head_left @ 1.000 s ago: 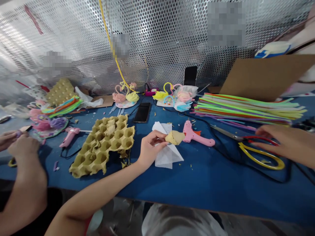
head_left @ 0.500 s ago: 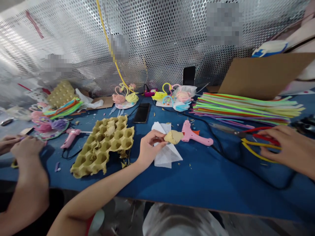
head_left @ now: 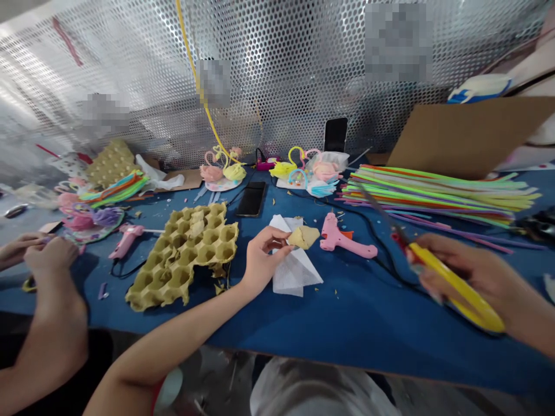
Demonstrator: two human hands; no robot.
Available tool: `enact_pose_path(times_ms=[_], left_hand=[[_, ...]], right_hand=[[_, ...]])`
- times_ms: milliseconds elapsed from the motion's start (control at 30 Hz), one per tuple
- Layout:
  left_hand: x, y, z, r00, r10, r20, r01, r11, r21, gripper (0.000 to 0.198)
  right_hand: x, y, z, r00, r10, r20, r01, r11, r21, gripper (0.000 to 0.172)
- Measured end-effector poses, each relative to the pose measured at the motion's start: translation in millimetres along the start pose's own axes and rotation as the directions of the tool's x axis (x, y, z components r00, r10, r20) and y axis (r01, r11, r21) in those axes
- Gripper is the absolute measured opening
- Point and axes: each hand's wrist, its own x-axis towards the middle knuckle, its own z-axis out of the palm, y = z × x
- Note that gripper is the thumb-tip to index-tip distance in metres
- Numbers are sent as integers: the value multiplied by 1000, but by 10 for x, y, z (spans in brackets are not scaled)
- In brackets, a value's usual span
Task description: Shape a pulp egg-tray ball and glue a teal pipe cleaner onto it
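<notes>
My left hand (head_left: 262, 259) pinches a small beige piece of egg-carton pulp (head_left: 304, 236) just above a folded white paper (head_left: 293, 267) on the blue table (head_left: 347, 312). At the right, my right hand (head_left: 470, 276) is closed round the yellow and red handles of a pair of scissors (head_left: 451, 283). Their blades point up and away over the table. A pink glue gun (head_left: 344, 237) lies between the two hands.
A torn egg tray (head_left: 186, 253) lies left of my left hand. Several coloured pipe cleaners (head_left: 437, 190) are stacked at the back right, with a cardboard sheet (head_left: 468, 136) behind. A phone (head_left: 251, 199) and small craft figures sit mid-back. Another person's hands (head_left: 41, 254) work at far left.
My right hand has taken hold of the scissors from the table and lifted them, drawing them toward me. My left hand has kept the pulp piece in the same place.
</notes>
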Motion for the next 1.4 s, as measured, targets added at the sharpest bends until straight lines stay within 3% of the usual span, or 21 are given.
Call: enact_pose_path(times_ms=[67,133,267,433,567,867,1100,1233,1400], left_hand=[[7,-8,-5,1000,-4,-15,4,1000,25,20],[11,-19,-11,999,-11,-32,12,999,50,20],[17,-45,-28,999,4,-42,0,996,89,20],[15,-59,-21,999,14,-30,-12,997,71,21],[-1,-38,-3,998,55,3,-55,996,67,17],[-4,96,-66,942,327,73,-332,877,346,14],[-5,87,-73,936,345,75,-346,857,380,14],[-1,106,-83,921,378,90,-381,832,404,14],[4,101,-91,939,335,73,-338,865,371,15]], right_hand=[[-19,-174,182,977,-106,186,91,992,90,37],[-25,-292,346,922,-191,337,149,978,145,31],[-12,-391,596,840,-250,482,181,966,185,28],[-46,-250,661,836,-285,469,270,958,100,23],[-89,-96,606,880,-288,378,311,951,0,20],[-119,-74,675,866,-223,447,213,974,72,23],[-98,-84,657,883,-166,439,70,971,228,31],[-94,-67,659,886,-178,428,72,965,251,31],[-88,-55,667,893,-192,406,84,959,271,31]])
